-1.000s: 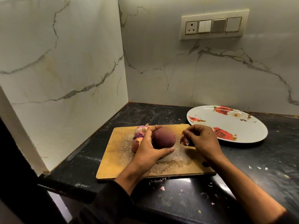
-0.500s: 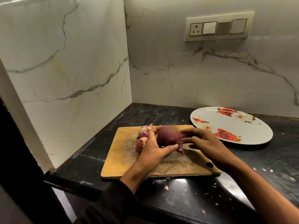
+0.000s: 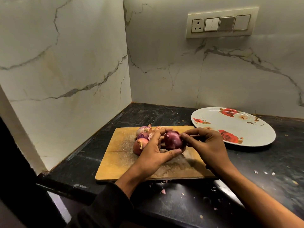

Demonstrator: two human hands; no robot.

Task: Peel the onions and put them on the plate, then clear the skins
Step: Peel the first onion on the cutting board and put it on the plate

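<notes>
Fingers of the left hand (image 3: 153, 149) curl round the red onion (image 3: 173, 142); the right hand (image 3: 206, 145) pinches its top.

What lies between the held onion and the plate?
In the head view, the right hand lies between the held onion and the plate, its fingertips at the onion.

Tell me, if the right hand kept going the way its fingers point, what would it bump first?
The right hand points left, fingertips already pinching at the dark onion that the left hand grips. So it would meet that onion first; beyond it, probably the left hand's fingers, though depth is hard to judge.
</notes>
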